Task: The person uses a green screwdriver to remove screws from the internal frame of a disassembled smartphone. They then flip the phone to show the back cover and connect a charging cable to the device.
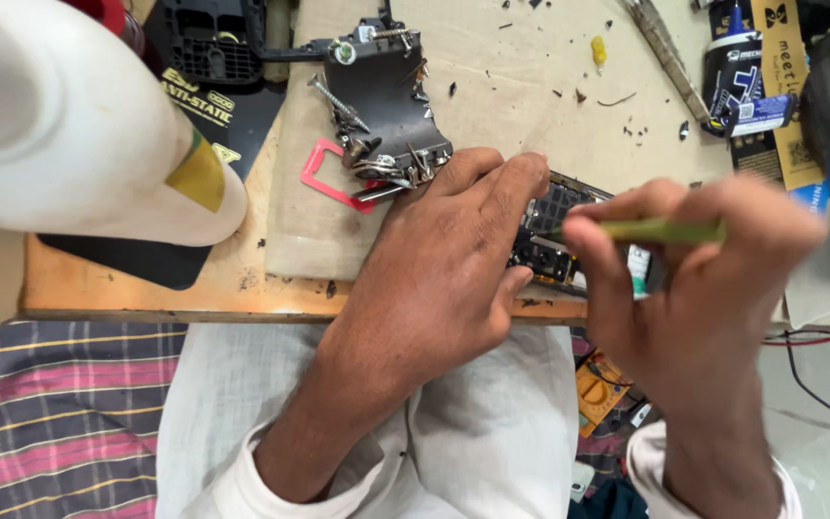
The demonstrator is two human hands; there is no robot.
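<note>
Left hand lies palm-down at the near edge of the tabletop, fingers curled over a dark circuit board and pinning it in place. Right hand is closed in a pinch on a thin green tool, tip pointed at the board. A dark magnetic block studded with screws sits just behind the left hand. A white plastic bottle stands far left.
</note>
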